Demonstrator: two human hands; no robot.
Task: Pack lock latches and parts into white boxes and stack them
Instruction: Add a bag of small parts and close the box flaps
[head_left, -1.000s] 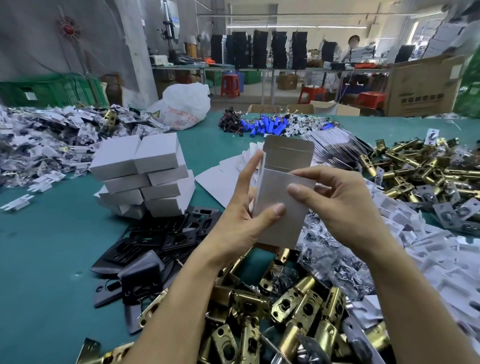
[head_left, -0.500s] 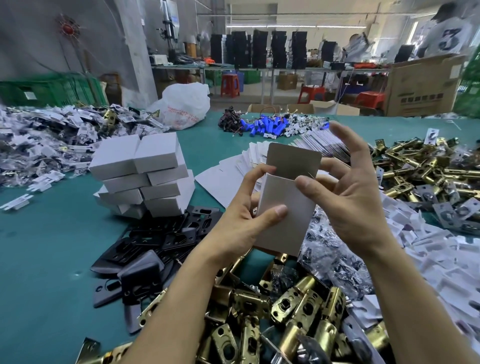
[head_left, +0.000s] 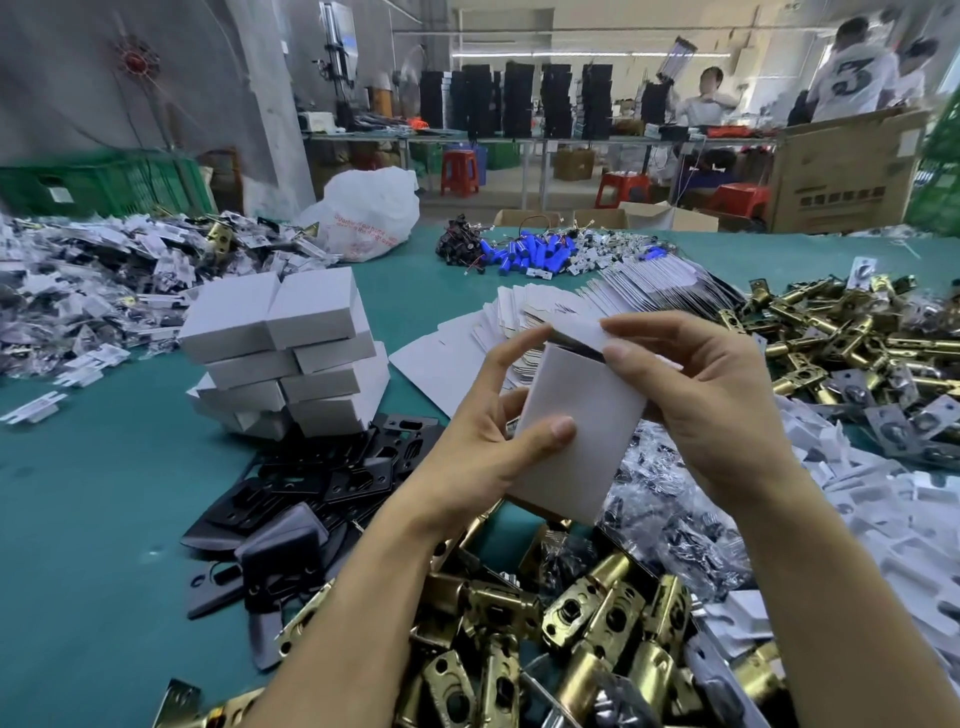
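Both hands clamp one white box (head_left: 576, 426) above the middle of a green table (head_left: 78, 519). The left hand (head_left: 483, 457) grips the box's lower half, thumb flat across the front face and the other fingers curled behind, with the forefinger reaching up to the top left corner. The right hand (head_left: 711, 415) pinches the top flap (head_left: 574, 332) between thumb and forefinger. The flap is folded over the mouth, with a dark slit open beneath it. The box is tilted, its top leaning toward eleven o'clock, and touches only the two hands.

At ten o'clock from the box, a stack (head_left: 285, 353) of closed white boxes stands several layers high. Black plates (head_left: 322, 483) lie heaped at eight o'clock, against the foot of the stack. Brass latches (head_left: 571, 623) crowd the table edge at six o'clock under the forearms, and more latches (head_left: 831, 353) spread out at three o'clock. Flat cartons (head_left: 467, 353) fan out just behind the box at twelve o'clock. Bagged parts (head_left: 675, 509) lie at four o'clock, below the right wrist.
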